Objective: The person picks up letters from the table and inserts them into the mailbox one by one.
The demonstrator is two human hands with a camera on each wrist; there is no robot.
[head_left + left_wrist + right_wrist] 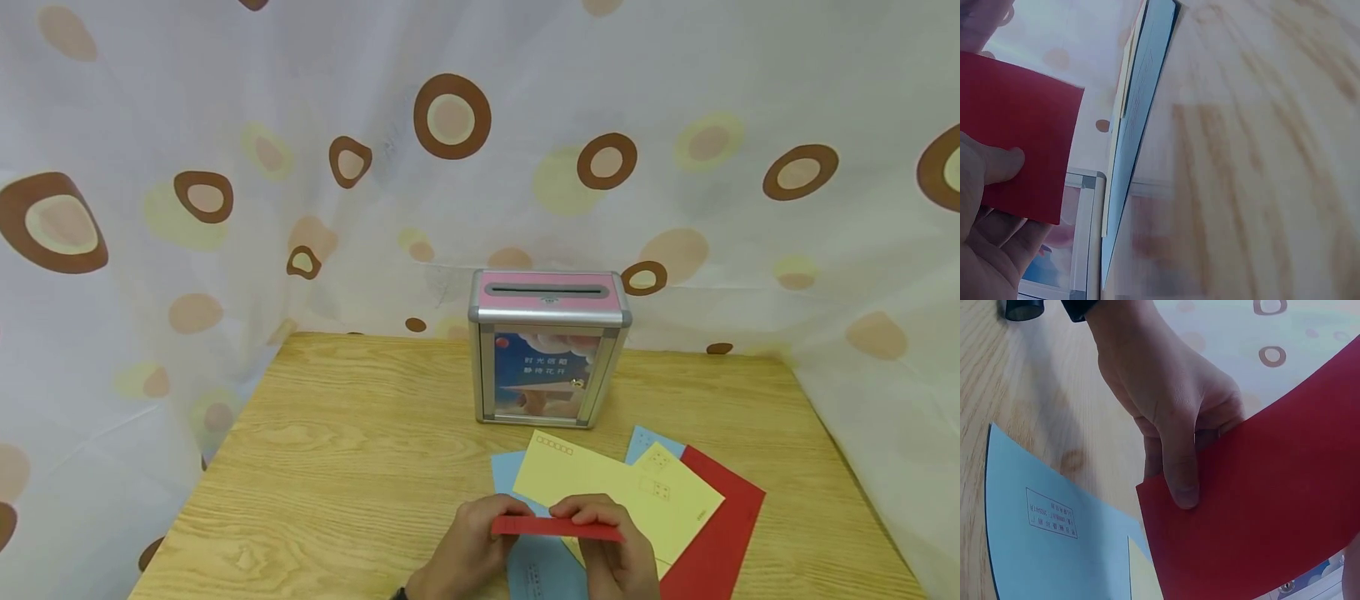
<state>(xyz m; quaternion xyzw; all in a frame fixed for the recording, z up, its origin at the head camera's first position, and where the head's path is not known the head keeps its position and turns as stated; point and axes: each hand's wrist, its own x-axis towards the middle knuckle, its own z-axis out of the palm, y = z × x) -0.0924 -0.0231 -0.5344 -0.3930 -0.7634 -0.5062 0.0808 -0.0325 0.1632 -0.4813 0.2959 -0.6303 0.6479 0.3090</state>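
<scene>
Held up edge-on to the head view is a red envelope, its flat face showing in both wrist views. My left hand pinches its left end, thumb and fingers on opposite faces. At the other end my right hand grips it, with the fingers bent over the top edge. Beneath the hands lie a light blue envelope and overlapping yellow envelopes. Another red envelope sticks out from under the yellow ones on the right.
Behind the envelopes stands a silver-framed letter box with a pink top, a dark slot and a small lock. A spotted white curtain encloses the wood-grain table. A second blue envelope peeks out near the box.
</scene>
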